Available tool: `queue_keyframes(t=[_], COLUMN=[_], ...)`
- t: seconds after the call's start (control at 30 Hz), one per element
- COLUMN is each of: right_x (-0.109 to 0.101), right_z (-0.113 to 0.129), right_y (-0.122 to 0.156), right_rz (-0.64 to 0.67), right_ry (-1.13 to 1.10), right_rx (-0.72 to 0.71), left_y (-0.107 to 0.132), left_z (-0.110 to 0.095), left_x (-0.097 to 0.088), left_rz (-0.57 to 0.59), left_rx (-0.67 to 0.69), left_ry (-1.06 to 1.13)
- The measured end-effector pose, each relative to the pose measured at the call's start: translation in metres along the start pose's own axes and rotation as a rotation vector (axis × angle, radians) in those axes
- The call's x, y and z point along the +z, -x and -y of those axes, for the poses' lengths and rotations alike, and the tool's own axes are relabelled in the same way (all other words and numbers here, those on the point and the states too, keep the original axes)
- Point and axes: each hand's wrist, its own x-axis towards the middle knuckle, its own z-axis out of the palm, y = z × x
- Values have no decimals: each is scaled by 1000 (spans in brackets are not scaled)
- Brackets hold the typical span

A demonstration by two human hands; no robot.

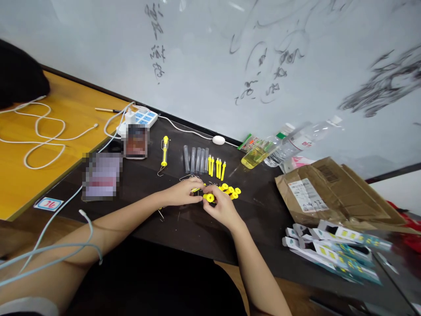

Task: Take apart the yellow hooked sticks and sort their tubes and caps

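Note:
My left hand [182, 192] is closed, with a thin yellow piece [195, 190] showing between its fingers. Its fingertips meet those of my right hand [222, 206], which pinches a round yellow cap [209, 198] with a hole in its end. Several more yellow caps [231, 190] lie just beyond the right fingers. Behind my hands is a row of clear tubes [198, 160], and beside them stand in line several slim yellow rods [217, 167] with metal tips. One clear tube with yellow ends and a wire hook [165, 151] lies further left. Small metal hooks near my fingers are partly hidden.
A power strip [146, 117] and two blurred-out flat items lie left, with white cables crossing my left arm. At the right are two bottles [258, 154], a brown paper package [329, 188] and several opened small boxes [338, 254]. A whiteboard rises behind the table.

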Motion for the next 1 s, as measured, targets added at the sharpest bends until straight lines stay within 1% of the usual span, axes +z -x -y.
queue_keyframes(t=[0.13, 0.3, 0.43, 0.57, 0.67, 0.77, 0.93, 1.0], right_x=[2, 0, 0, 4, 6, 7, 8, 8], right_z=[-6, -6, -5, -7, -9, -12, -13, -12], right_y=[3, 2, 0, -1, -1, -1, -1, -1], right_rz=[-59, -95, -95, -57, -38, -42, -91, -107], right_ry=[-96, -327, -523, -685, -685, -621, -449, -393], right_rx=[95, 108, 179, 230, 238, 224, 149, 107], left_y=[-1, -2, -2, -2, -2, -2, -2, -3], left_z=[0, 1, -1, -4, -4, -3, -1, -1], left_x=[1, 3, 2, 1, 3, 6, 8, 9], left_rz=[30, -11, -39, -53, -63, -74, -97, -93], left_rx=[30, 44, 42, 40, 39, 37, 36, 16], left_ry=[22, 43, 71, 93, 96, 91, 85, 93])
